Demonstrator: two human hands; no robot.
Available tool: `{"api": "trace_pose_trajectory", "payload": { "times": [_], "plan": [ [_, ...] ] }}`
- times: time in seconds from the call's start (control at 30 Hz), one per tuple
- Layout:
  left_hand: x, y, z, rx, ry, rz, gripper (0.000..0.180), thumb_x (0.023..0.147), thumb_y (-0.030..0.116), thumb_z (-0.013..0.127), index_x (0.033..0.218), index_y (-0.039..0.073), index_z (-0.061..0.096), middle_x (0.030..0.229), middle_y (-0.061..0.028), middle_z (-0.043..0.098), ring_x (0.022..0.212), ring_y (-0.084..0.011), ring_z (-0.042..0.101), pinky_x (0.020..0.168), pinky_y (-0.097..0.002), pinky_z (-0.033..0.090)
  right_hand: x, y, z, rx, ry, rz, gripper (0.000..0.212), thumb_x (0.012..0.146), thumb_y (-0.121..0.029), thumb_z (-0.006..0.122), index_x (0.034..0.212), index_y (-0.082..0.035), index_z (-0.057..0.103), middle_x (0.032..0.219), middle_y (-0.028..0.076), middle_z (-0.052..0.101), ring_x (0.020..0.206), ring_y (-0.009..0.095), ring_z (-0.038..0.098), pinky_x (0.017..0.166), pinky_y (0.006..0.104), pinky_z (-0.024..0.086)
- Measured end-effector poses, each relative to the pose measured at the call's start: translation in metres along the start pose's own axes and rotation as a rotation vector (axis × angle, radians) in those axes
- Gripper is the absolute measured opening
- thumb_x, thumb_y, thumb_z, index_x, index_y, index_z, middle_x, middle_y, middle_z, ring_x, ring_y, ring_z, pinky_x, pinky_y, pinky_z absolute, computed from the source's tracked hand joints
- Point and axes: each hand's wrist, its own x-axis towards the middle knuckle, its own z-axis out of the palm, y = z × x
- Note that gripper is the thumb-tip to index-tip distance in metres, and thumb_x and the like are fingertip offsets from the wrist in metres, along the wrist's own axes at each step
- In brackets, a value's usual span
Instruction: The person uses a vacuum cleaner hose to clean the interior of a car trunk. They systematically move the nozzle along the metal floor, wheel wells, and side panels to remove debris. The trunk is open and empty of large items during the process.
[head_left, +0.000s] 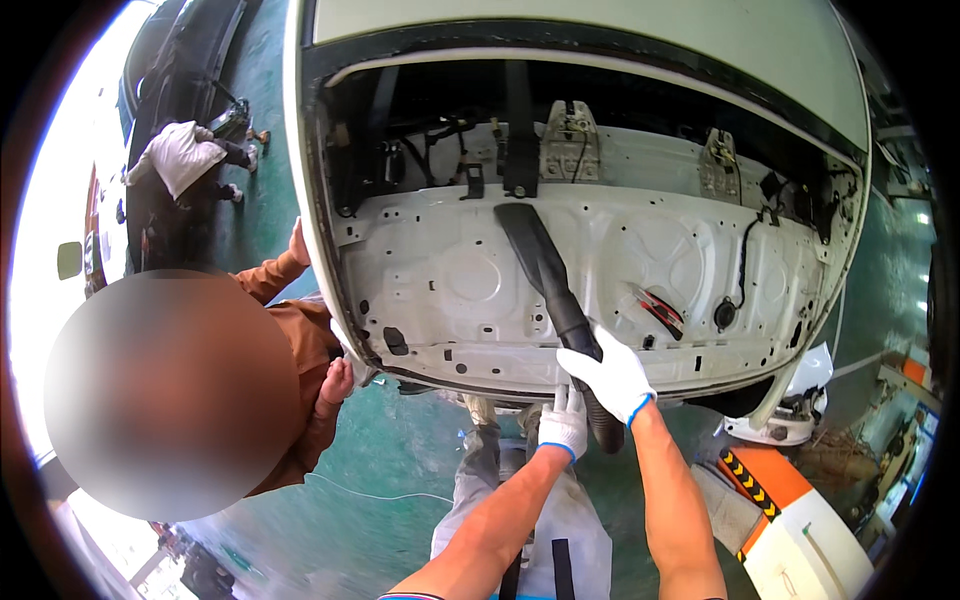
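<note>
My right hand [612, 372], in a white glove with a blue cuff, is wrapped round the black tube of a vacuum hose [604, 424]. The hose's flat, wide nozzle [540, 258] points away from me over the bare white metal floor [430, 270] of a vehicle's open rear. My left hand [563, 426], gloved the same way, is beside the hose at the rear sill, its fingers stretched out and holding nothing. Whether its fingertips touch the sill I cannot tell. Right of the nozzle, a red and black hand tool [662, 313] lies on the metal floor.
At my left, a person in a brown top [305, 335] stands close against the vehicle's side. Another person [180, 160] bends beside a dark car [190, 60]. An orange and white cabinet [800, 540] and a white bumper part [770, 428] are at right. A thin cable [385, 495] crosses the green floor.
</note>
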Motion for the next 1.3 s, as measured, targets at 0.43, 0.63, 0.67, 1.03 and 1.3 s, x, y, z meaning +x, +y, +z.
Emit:
{"api": "trace_pose_trajectory", "payload": {
  "times": [0.43, 0.63, 0.67, 1.03, 1.3],
  "plan": [
    [-0.007, -0.002, -0.006, -0.019, 0.127, 0.053, 0.070, 0.097, 0.022, 0.061, 0.164, 0.009, 0.048, 0.174, -0.0113, 0.040, 0.157, -0.0322, 0.040, 0.110, -0.0566, 0.049, 0.020, -0.086, 0.015, -0.139, -0.184, 0.019, 0.064, 0.089, -0.055, 0.080, 0.128, -0.004, 0.070, 0.093, 0.013, 0.076, 0.083, 0.025, 0.072, 0.080, 0.0405, 0.056],
    [0.047, -0.006, 0.079, -1.179, 0.358, 0.043, 0.057, 0.111, 0.035, 0.043, 0.165, 0.018, 0.048, 0.170, -0.0107, 0.050, 0.159, -0.0293, 0.042, 0.124, -0.0570, 0.036, 0.004, -0.118, 0.053, -0.461, -0.417, -0.026, 0.086, 0.087, -0.063, 0.078, 0.152, -0.009, 0.061, 0.132, 0.023, 0.074, 0.123, 0.038, 0.071, 0.107, 0.0425, 0.052],
    [0.041, -0.009, 0.064, -1.164, 0.345, 0.059, 0.058, 0.110, 0.034, 0.045, 0.166, 0.018, 0.047, 0.173, -0.0091, 0.046, 0.161, -0.0292, 0.039, 0.122, -0.0594, 0.037, 0.005, -0.122, 0.053, -0.452, -0.415, 0.010, 0.086, 0.087, -0.063, 0.078, 0.152, -0.009, 0.061, 0.133, 0.023, 0.074, 0.124, 0.038, 0.071, 0.107, 0.0426, 0.052],
    [0.006, -0.034, 0.031, -1.321, 0.564, 0.028, 0.047, 0.102, 0.021, 0.056, 0.146, 0.009, 0.063, 0.150, -0.0158, 0.064, 0.144, -0.0324, 0.055, 0.123, -0.0471, 0.040, 0.022, -0.120, 0.121, -0.634, -0.452, -0.177, 0.085, 0.088, -0.066, 0.075, 0.155, -0.016, 0.056, 0.126, 0.026, 0.076, 0.117, 0.046, 0.072, 0.102, 0.0492, 0.055],
    [-0.011, -0.090, 0.021, -0.253, 0.642, -0.167, 0.040, 0.095, 0.020, 0.058, 0.129, 0.006, 0.073, 0.140, -0.0182, 0.064, 0.140, -0.0396, 0.052, 0.115, -0.0544, 0.044, 0.006, -0.112, 0.104, -0.865, -0.478, -0.197, 0.090, 0.089, -0.065, 0.073, 0.162, -0.018, 0.049, 0.121, 0.025, 0.077, 0.112, 0.046, 0.074, 0.100, 0.0509, 0.057]
  ]
}}
